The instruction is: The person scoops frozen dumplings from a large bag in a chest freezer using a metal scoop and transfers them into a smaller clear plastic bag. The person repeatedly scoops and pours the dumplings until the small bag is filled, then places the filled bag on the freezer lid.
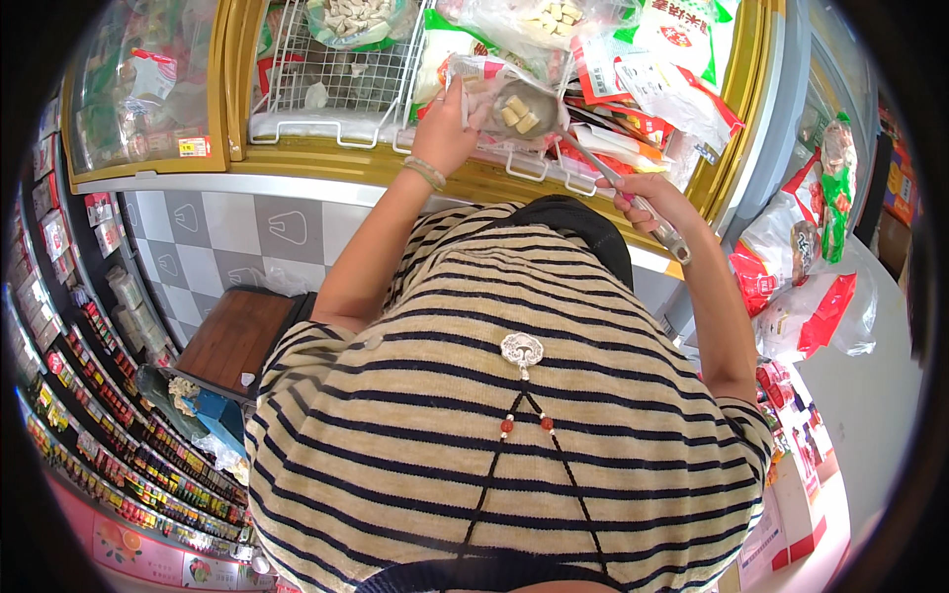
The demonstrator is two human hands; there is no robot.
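My right hand (pixel 652 201) grips the handle of a metal ladle (pixel 597 161), whose round bowl lies over the open chest freezer. Several pale yellow frozen pieces (pixel 519 115) rest in the bowl. With my left hand (pixel 446 133) I hold the edge of a clear plastic bag (pixel 482 93) beside the bowl. Some of the bag's film lies around the bowl's left side; I cannot tell whether the bowl is inside it. Beyond, an opened bag of similar pale pieces (pixel 554 18) lies in the freezer.
A white wire basket (pixel 337 67) stands left in the freezer, with a bag of dumplings (pixel 359 16) at its back. Printed food packets (pixel 667 81) pile up on the right. A gold freezer frame (pixel 311 159) runs in front. More bags (pixel 801 296) lie outside, right.
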